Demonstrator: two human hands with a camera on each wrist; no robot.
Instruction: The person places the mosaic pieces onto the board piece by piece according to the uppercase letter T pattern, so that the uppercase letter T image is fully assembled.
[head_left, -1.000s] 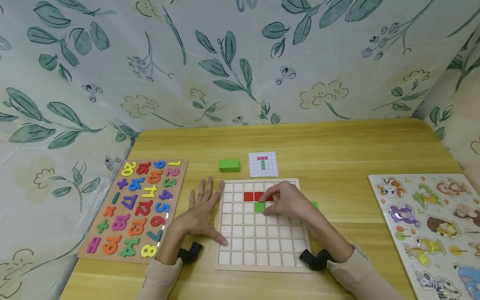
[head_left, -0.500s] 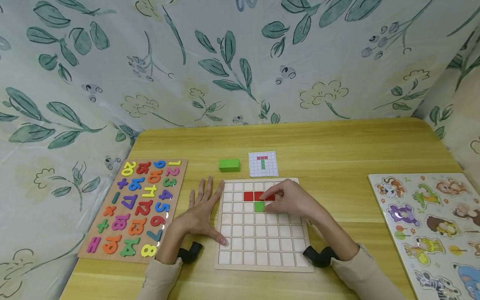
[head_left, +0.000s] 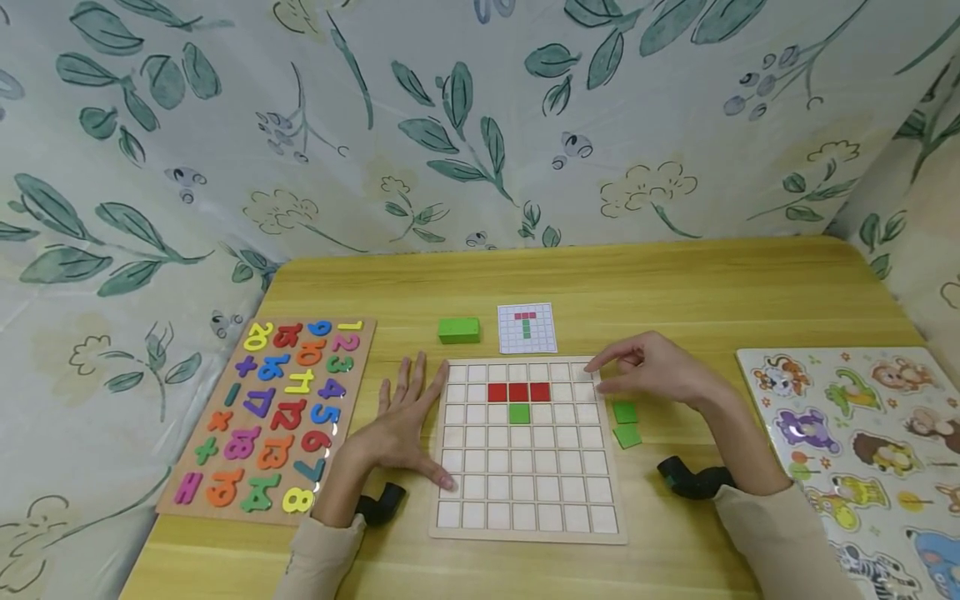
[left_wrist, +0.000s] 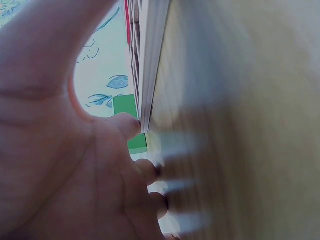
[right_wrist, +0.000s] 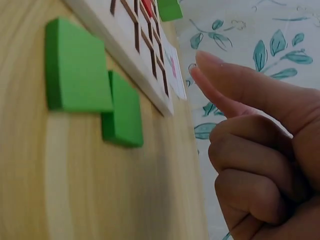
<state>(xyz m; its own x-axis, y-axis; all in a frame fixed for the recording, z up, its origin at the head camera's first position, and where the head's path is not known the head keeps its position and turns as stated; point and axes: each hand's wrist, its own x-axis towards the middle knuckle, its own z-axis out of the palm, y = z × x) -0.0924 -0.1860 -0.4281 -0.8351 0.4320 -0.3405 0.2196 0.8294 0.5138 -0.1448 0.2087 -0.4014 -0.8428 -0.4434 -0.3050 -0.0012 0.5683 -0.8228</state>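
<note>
A wooden grid board (head_left: 519, 533) lies on the table with three red square tiles (head_left: 518, 392) in a row and one green tile (head_left: 519, 413) below the middle one. My left hand (head_left: 397, 429) rests with spread fingers at the board's left edge, its thumb over the frame near the lower left. At the upper right edge of the board, my right hand (head_left: 656, 367) is raised with nothing in it. Its thumb and index finger stand apart, the other fingers folded in the right wrist view. Two loose green tiles (right_wrist: 77, 67) lie just below this hand, beside the board.
A card with a small coloured T pattern (head_left: 527, 328) lies behind the board, next to a green box-shaped block (head_left: 458, 331). To the left is a number puzzle board (head_left: 270, 417); at the right, an animal puzzle board (head_left: 847, 450). A patterned cloth wall backs the table.
My right hand has let go of the green tile under the red row and moved right, off the grid, uncovering the third red tile. The left hand has stayed still.
</note>
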